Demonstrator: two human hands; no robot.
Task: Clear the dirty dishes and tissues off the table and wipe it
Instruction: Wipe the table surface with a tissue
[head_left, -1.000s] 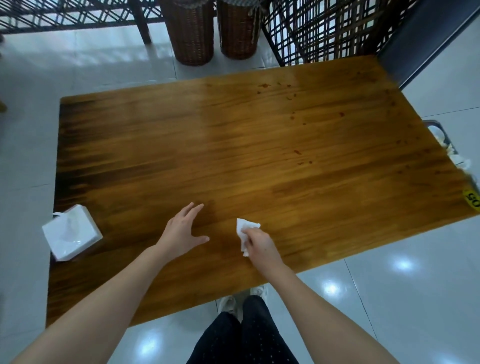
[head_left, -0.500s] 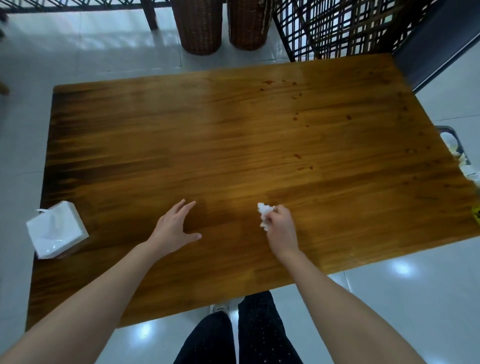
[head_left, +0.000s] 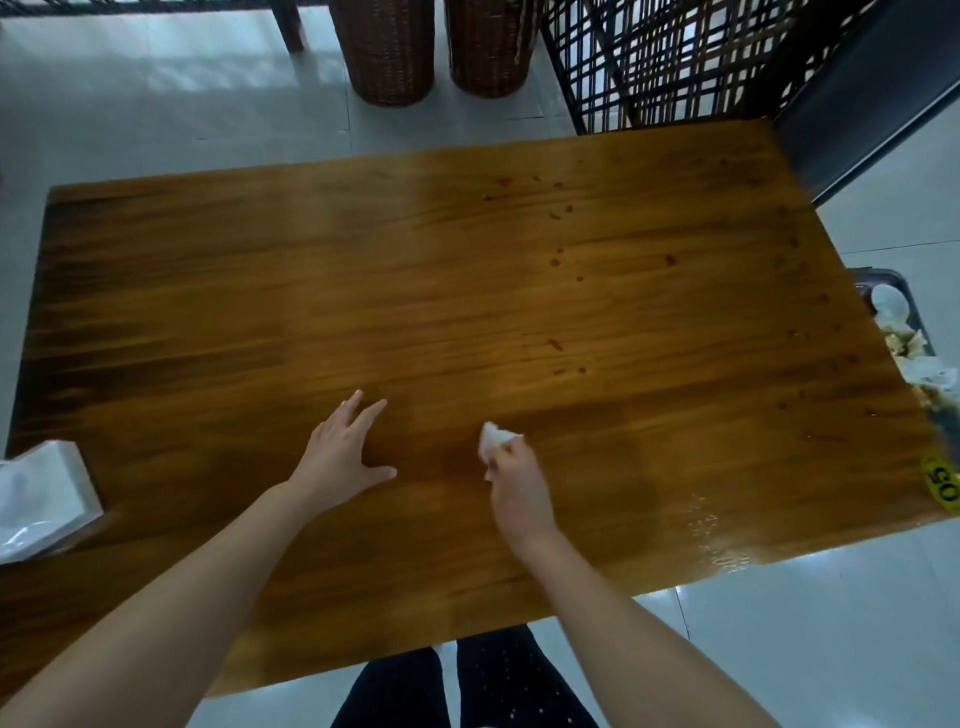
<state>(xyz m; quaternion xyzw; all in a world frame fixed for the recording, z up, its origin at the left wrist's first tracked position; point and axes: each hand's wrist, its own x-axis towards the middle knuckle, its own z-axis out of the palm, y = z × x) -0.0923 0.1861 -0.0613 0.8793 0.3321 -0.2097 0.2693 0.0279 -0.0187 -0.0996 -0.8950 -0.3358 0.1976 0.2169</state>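
The wooden table fills most of the head view. My right hand is closed around a crumpled white tissue and presses it on the table near the front middle. Flat on the wood to its left lies my left hand, fingers spread, holding nothing. Small dark red stains dot the right half of the table. A wet shine shows near the front right edge.
A white tissue pack sits at the table's left front edge. A dark bin with used tissues stands just beyond the right edge. Two wicker baskets and a lattice screen stand behind the table. A yellow number sticker marks the right corner.
My right hand has bunched the tissue up and slid it a little forward and to the right over the table. My left hand stays flat in place.
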